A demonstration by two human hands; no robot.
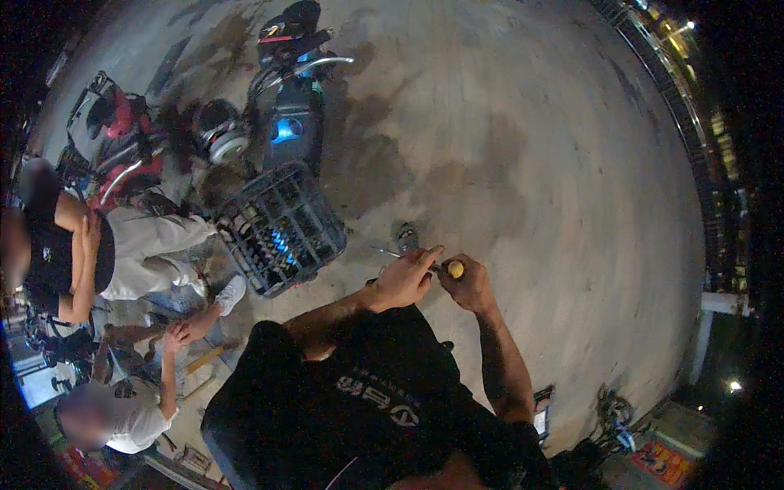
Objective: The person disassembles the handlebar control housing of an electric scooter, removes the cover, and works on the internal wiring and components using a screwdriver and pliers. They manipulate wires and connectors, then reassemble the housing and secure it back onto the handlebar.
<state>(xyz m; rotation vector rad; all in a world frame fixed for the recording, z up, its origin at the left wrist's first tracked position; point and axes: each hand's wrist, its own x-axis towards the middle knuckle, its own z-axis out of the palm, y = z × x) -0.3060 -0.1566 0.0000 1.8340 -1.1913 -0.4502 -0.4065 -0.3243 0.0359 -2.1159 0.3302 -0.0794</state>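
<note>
My left hand (400, 284) is closed around the middle of a thin metal tool (384, 250), whose shaft points out to the left. Just to its right, my right hand (469, 290) grips the tool's yellow handle (456, 269), with the round end facing up toward me. Whether anything else is between my fingers is hidden. Beyond both hands, a dark shoe (407, 234) shows on the concrete floor, partly hidden by the tool and fingers.
A dark gridded crate (314, 245) sits front-left. Behind it stand a dark scooter (290, 135), red scooters (122, 118) and a round metal part (224, 139). Two people (147, 245) (135, 416) are at the left. A railing (665, 82) runs along the right.
</note>
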